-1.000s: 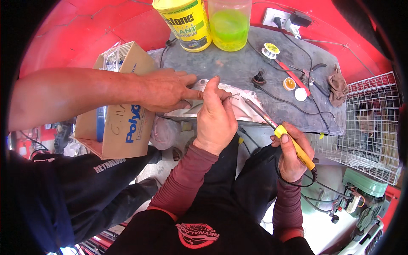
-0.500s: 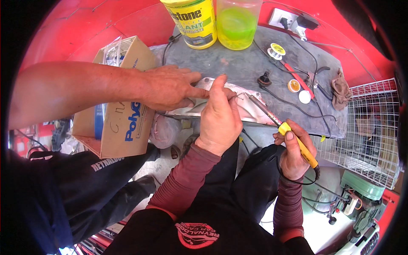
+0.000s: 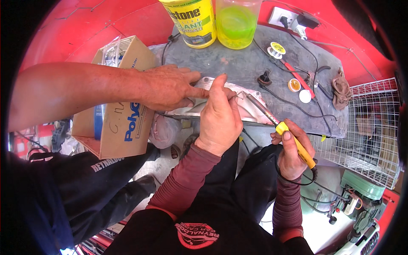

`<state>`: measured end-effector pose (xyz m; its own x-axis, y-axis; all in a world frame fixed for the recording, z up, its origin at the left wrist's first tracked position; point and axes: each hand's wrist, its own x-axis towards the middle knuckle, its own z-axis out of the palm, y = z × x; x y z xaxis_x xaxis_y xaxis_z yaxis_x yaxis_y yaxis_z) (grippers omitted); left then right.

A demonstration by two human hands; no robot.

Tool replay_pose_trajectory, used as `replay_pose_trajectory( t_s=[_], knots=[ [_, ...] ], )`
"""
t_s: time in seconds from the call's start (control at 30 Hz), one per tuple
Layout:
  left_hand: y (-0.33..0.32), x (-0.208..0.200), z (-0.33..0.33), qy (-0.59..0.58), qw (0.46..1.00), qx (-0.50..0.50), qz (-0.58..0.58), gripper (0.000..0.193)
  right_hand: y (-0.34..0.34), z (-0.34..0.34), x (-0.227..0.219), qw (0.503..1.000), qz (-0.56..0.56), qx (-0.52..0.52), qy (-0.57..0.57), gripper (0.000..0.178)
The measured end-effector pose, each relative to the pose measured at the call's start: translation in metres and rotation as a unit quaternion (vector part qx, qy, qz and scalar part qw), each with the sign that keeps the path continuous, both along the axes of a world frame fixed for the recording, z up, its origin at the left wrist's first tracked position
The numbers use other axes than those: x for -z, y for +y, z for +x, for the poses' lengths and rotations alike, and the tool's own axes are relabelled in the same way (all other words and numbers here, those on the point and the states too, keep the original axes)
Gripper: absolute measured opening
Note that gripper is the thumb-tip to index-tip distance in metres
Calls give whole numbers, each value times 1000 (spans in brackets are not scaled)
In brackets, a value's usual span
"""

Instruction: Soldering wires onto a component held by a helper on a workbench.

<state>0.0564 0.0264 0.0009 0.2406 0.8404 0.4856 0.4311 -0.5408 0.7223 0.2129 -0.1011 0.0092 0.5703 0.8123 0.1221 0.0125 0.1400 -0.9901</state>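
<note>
My right hand [image 3: 294, 155] grips the yellow handle of a soldering iron [image 3: 277, 123], its metal shaft slanting up and left. The iron's tip is close to the fingertips of my left hand [image 3: 220, 119], which are pinched together on a thin wire [image 3: 239, 96]. Beneath them, at the bench's near edge, lies a whitish, shiny housing [image 3: 254, 111] with reddish patches. Another person's hand [image 3: 172, 87] reaches in from the left and presses on the housing's left part. My left hand hides the housing's middle.
On the grey bench [image 3: 238, 66] stand a yellow coolant jug [image 3: 193, 25] and a container of green liquid [image 3: 236, 25]. A solder spool [image 3: 276, 50], small amber tin [image 3: 293, 85], black bulb socket [image 3: 264, 78] and brown rag [image 3: 341, 91] lie right. A cardboard box [image 3: 123, 123] is left, a wire rack [image 3: 361, 127] right.
My right hand and the soldering iron have shifted slightly to the left. My left hand and the other person's hand stay nearly in place.
</note>
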Motion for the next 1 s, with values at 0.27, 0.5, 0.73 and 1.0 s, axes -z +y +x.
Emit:
replay_pose_trajectory(
  t_s=[0.27, 0.5, 0.73, 1.0],
  knots=[
    [-1, 1, 0, -1, 1000, -1, 7, 64, 2, -3, 1, 1000, 0, 0, 4, 27],
    [-1, 4, 0, 1, 1000, -1, 11, 64, 2, -3, 2, 1000, -4, 3, 15, 28],
    [0, 4, 0, 2, 1000, 1, 6, 64, 5, -2, -2, 1000, -7, 2, 20, 28],
    [0, 3, 1, -2, 1000, 2, 10, 64, 4, -4, -2, 1000, -8, 0, 17, 28]
  ],
)
